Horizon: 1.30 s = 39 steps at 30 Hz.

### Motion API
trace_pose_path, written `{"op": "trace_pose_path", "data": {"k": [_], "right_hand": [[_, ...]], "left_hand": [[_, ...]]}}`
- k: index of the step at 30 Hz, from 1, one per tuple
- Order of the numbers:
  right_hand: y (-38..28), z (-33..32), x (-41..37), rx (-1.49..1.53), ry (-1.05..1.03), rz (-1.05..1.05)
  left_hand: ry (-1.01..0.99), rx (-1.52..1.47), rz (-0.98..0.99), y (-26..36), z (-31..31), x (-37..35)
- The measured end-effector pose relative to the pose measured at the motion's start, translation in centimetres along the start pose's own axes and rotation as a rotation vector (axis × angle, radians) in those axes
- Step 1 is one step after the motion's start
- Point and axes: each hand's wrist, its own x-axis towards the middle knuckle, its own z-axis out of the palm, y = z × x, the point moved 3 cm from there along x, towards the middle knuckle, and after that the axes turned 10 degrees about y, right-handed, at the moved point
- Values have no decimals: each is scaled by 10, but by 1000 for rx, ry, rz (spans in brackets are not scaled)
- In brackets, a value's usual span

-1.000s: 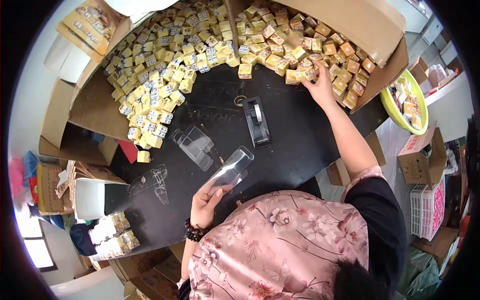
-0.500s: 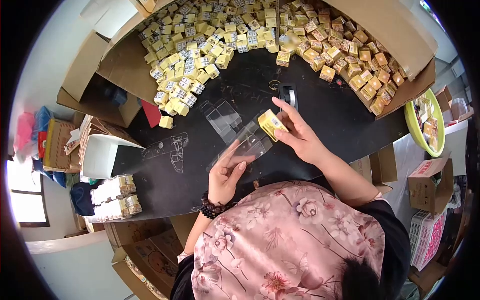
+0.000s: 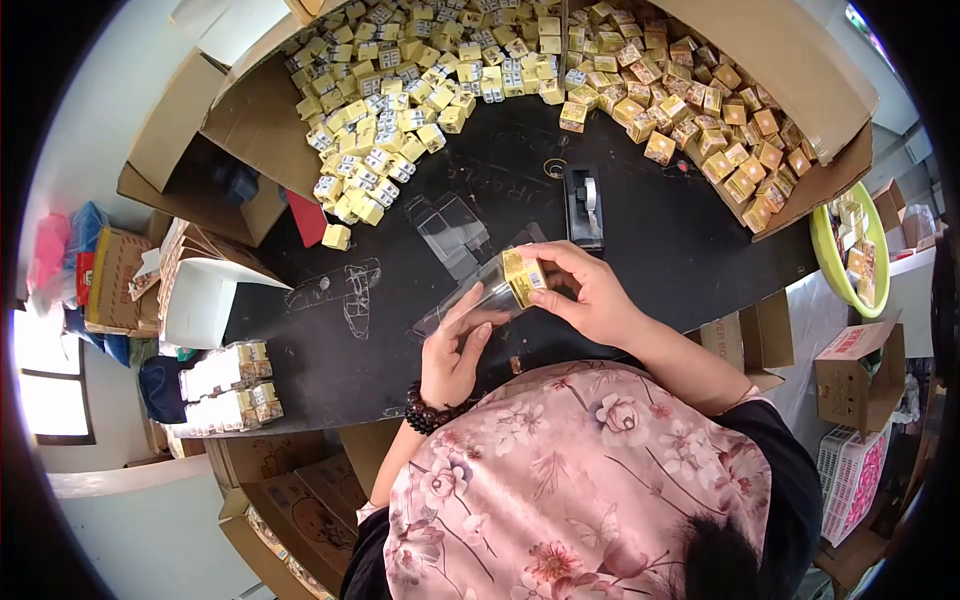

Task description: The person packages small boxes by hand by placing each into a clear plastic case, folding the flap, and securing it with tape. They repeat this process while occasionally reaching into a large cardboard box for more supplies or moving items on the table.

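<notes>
A clear plastic box (image 3: 494, 284) lies tilted in my left hand (image 3: 452, 360), its fingers and thumb closed along the sides. At its right end is a small yellow box (image 3: 520, 274) with a barcode label, pinched between the thumb and fingers of my right hand (image 3: 590, 300). The yellow box overlaps the end of the clear box in this view. Just beyond my hands, a second clear plastic box (image 3: 447, 236) rests on the black table (image 3: 400, 290). A black tape dispenser (image 3: 584, 208) stands behind my right hand.
Heaped yellow boxes (image 3: 390, 130) fill the back left, with orange-yellow boxes (image 3: 690, 110) at the back right, between cardboard walls. One loose yellow box (image 3: 337, 237) sits at left. Stacked packs (image 3: 232, 392) stand at the left edge. A green basin (image 3: 832, 250) is at right.
My right hand has brought the yellow box down and left to the end of the clear box and turned it. The tape dispenser shows more fully now.
</notes>
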Motion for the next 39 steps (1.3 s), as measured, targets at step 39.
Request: {"op": "trace_pose_path", "data": {"k": [39], "right_hand": [[25,18,30,275,-170,300]], "left_hand": [[99,-211,-61,5,3,22]]}}
